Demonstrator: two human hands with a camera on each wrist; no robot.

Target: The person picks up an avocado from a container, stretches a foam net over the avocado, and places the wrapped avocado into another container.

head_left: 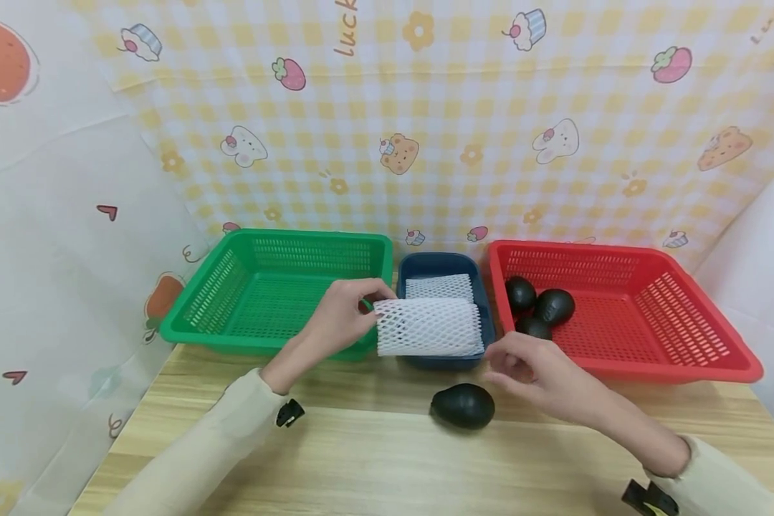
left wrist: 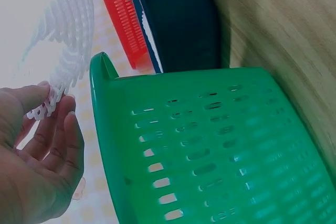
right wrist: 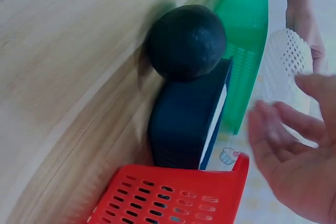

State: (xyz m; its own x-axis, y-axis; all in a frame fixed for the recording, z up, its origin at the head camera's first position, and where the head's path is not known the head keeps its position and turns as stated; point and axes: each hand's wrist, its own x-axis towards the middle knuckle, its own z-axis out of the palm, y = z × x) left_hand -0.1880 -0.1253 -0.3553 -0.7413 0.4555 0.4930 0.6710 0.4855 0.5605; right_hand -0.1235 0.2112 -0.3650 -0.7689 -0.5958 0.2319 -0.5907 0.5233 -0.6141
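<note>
Sleeve: a white foam-mesh sleeve lies sideways at the centre of the head view, held up over the front of the dark blue plastic tray.
Left hand: the left hand pinches the sleeve's left end between thumb and fingers.
Right hand: the right hand, fingers loosely bent, grasps nothing, just beside the sleeve's right end; whether they touch, I cannot tell.
Avocado: one dark, smooth, pear-shaped avocado rests on the counter, lower centre, in front of the tray.
Tray: the dark blue plastic tray carries more white mesh.
Red basket: a red slotted plastic basket, right of frame, holds three dark avocados at its left side.
Green basket: a green slotted plastic basket stands centre-left.
Counter: a pale wood-grain counter fills the lower frame.
</note>
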